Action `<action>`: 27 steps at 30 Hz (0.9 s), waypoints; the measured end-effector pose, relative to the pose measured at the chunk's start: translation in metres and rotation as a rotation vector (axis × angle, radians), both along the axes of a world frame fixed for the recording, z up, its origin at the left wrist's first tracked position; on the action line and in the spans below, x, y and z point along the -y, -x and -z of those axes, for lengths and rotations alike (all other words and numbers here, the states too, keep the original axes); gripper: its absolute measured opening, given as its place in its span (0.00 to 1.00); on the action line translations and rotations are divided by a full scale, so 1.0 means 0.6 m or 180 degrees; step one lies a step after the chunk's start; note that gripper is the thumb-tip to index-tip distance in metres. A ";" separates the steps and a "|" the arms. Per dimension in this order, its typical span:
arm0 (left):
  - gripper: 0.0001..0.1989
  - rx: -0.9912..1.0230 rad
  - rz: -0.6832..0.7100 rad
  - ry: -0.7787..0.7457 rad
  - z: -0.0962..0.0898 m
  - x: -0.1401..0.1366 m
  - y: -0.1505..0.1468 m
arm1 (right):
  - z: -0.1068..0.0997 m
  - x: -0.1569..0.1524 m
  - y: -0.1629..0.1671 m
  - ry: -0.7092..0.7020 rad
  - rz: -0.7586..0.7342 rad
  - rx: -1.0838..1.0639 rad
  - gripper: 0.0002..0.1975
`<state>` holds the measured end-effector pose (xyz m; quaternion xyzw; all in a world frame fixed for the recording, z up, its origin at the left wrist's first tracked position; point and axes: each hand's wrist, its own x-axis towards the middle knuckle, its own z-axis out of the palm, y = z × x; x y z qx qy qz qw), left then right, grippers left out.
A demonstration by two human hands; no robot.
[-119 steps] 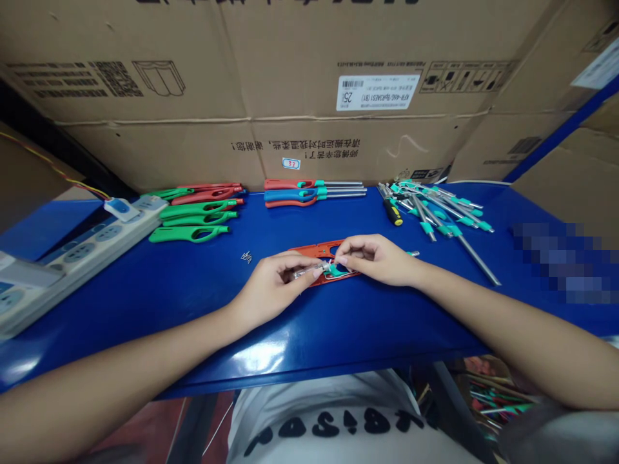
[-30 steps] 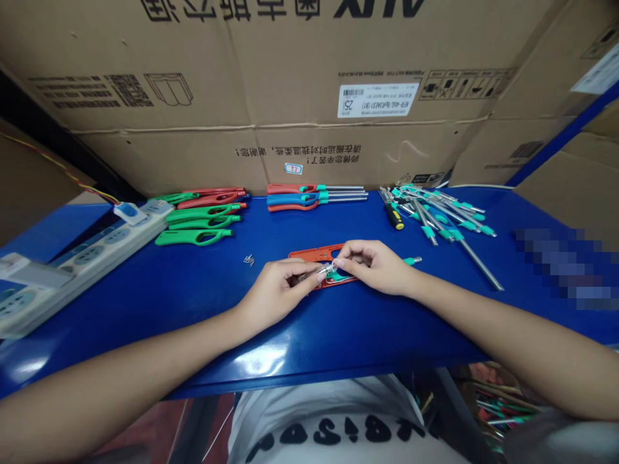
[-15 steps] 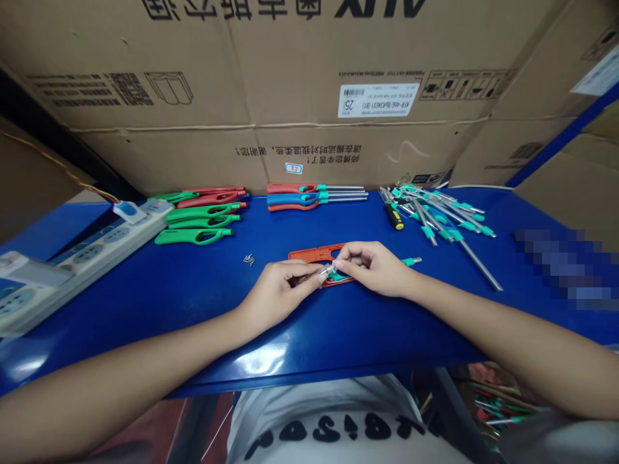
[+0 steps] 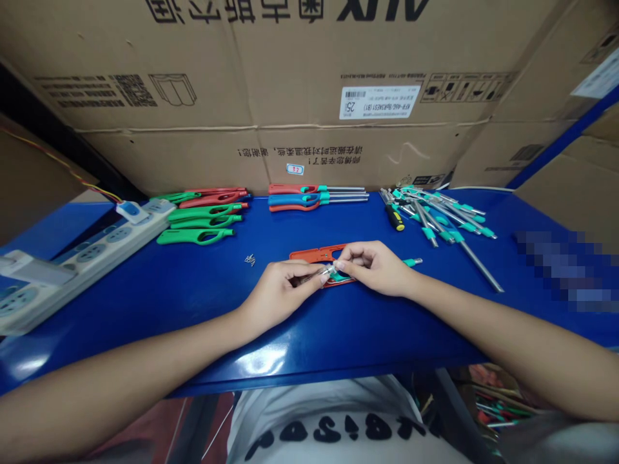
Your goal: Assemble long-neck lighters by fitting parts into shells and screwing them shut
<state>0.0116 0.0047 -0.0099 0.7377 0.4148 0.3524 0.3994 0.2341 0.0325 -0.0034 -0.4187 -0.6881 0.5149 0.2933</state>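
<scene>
While your left hand grips a small clear tube, your right hand pinches its tip. Orange lighter casing halves lie just beneath.

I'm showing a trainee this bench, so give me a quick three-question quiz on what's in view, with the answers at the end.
1. True or false: the left hand and the right hand meet at a small see-through part.
2. What colour is the casing beneath the hands? A: green. B: orange. C: blue.
3. Fill in the blank: the loose metal pins lie nearer the ____ hand.

Key: 1, true. 2, B. 3, left.
</scene>
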 end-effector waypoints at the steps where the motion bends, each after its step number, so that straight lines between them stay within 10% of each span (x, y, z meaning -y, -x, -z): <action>1: 0.12 0.0023 -0.0007 0.0025 0.000 -0.001 0.000 | -0.002 -0.002 -0.001 0.0013 -0.0016 -0.0035 0.21; 27: 0.12 0.0186 -0.0118 0.0138 -0.001 -0.008 0.002 | 0.000 -0.014 -0.003 0.0069 0.0053 -0.0152 0.22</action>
